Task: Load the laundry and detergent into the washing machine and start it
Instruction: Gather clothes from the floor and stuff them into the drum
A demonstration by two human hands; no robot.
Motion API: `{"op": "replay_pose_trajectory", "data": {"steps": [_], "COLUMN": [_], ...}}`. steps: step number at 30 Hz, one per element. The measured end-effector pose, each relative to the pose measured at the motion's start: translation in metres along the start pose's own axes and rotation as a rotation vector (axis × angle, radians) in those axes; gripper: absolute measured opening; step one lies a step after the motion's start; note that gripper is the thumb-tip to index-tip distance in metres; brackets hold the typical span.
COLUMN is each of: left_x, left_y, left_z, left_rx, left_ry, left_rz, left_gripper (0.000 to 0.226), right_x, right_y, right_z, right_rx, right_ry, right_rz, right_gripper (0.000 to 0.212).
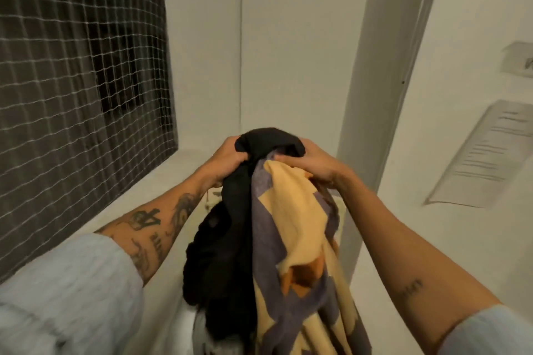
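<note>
Hands first: my left hand (227, 157) and right hand (310, 166) both have their fingers curled tight into the top of the laundry (288, 239), which hangs between my forearms and runs out of view below. I judge the task barely begun: the clothes are in my grip, and I see no washing machine, detergent or controls (something pale behind the bundle is too hidden to name). The bundle is limp and bunched, with a black garment (219, 253) under the left hand and a yellow-and-purple cloth (291, 225) under the right. Beyond the left hand is a netted window (80, 81).
</note>
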State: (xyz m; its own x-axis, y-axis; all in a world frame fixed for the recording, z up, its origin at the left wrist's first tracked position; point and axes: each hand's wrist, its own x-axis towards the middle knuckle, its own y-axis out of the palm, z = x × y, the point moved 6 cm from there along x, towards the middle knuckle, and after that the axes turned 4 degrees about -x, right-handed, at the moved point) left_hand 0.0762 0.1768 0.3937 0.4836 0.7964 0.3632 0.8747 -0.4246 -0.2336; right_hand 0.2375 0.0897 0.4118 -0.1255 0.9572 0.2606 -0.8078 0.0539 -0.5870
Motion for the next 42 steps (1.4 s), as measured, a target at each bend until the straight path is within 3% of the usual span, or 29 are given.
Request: {"op": "replay_pose_trajectory", "data": {"steps": [3,6,13,16,20,23,26,28,31,36,39,42], "left_x": [-0.01,-0.022,-0.055,-0.073,-0.105,-0.133,-0.164,-0.178,-0.192,-0.222,-0.239,-0.238], "left_y": [-0.023,-0.031,-0.005,0.02,0.06,0.09,0.111,0.12,0.133,0.15,0.163,0.172], "left_z": [0.01,0.028,0.136,0.221,0.319,0.372,0.436,0.467,0.493,0.54,0.557,0.544], "left_rx": [-0.006,0.012,0.066,0.176,0.24,0.301,0.416,0.456,0.492,0.652,0.802,0.739], "left_ry": [0.038,0.049,-0.091,-0.172,-0.265,-0.391,-0.558,-0.628,-0.703,-0.764,-0.816,-0.786], "left_rz": [-0.139,-0.226,-0.187,-0.061,0.196,0.463,0.744,0.851,0.994,1.13,1.193,1.306], "left_gripper": [0.032,0.036,0.049,0.059,0.064,0.073,0.104,0.113,0.1,0.087,0.063,0.056], "right_x": [0.02,0.024,0.009,-0.009,-0.031,-0.054,-0.074,-0.084,-0.089,-0.097,-0.106,-0.116], "right_y": [0.022,0.045,0.113,0.153,0.22,0.268,0.305,0.331,0.373,0.419,0.433,0.419], "right_z": [0.001,-0.013,-0.101,-0.168,-0.264,-0.335,-0.391,-0.412,-0.44,-0.478,-0.49,-0.483], "right_rx": [0.033,0.057,-0.014,-0.147,-0.268,-0.38,-0.484,-0.518,-0.554,-0.531,-0.54,-0.451], "right_ry": [-0.112,-0.175,-0.208,-0.169,-0.044,0.056,0.255,0.294,0.252,0.394,0.4,0.522], "right_rz": [-0.072,-0.105,-0.034,-0.02,0.098,0.207,0.324,0.419,0.557,0.739,0.784,0.782], "right_gripper": [0.051,0.047,0.052,0.05,0.028,0.034,0.051,0.046,0.031,0.04,0.045,0.043]}}
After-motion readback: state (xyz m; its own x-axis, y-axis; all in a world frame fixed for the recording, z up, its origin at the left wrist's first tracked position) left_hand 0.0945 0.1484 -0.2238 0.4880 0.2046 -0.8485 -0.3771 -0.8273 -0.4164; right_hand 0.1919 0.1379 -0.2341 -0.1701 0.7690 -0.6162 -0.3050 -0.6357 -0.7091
